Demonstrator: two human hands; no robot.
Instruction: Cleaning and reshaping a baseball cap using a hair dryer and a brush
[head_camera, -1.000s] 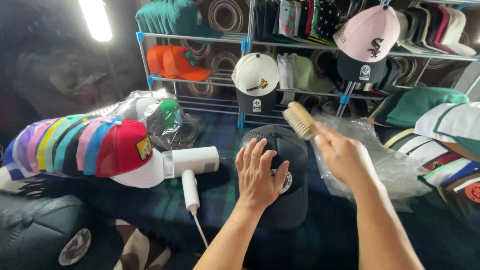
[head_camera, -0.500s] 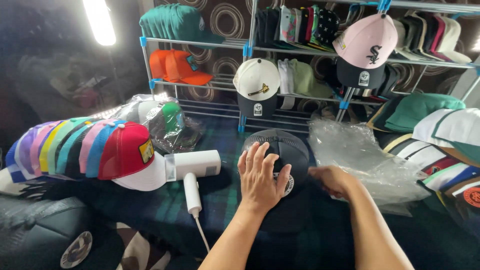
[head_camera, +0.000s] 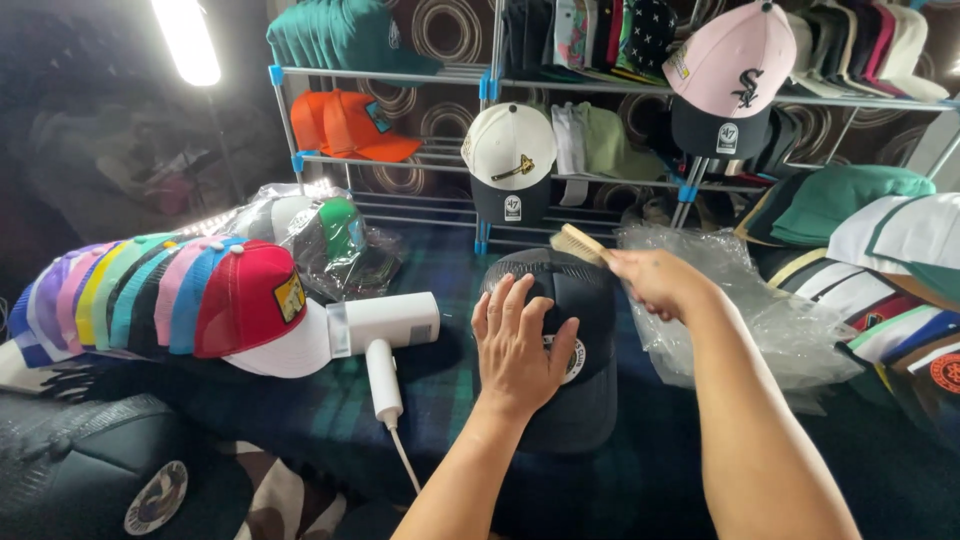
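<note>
Two hands are seen in the head view: the left hand (head_camera: 520, 345) is laid flat on the crown of the dark mesh-backed cap (head_camera: 560, 345), fingers (head_camera: 500, 305) spread apart, apparently so the cap is pinned to the plaid-covered tabletop (head_camera: 440, 400) during brushing. The right hand (head_camera: 655, 280) is closed around the handle of a pale bristle brush (head_camera: 578, 243), fingers clamped, with the bristles held at the cap's rear mesh, forearm angled in from the lower right.

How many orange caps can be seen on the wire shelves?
2 orange caps show, side by side on the middle left shelf, below the stack of teal caps. They overlap, so another could be hidden behind them.
</note>
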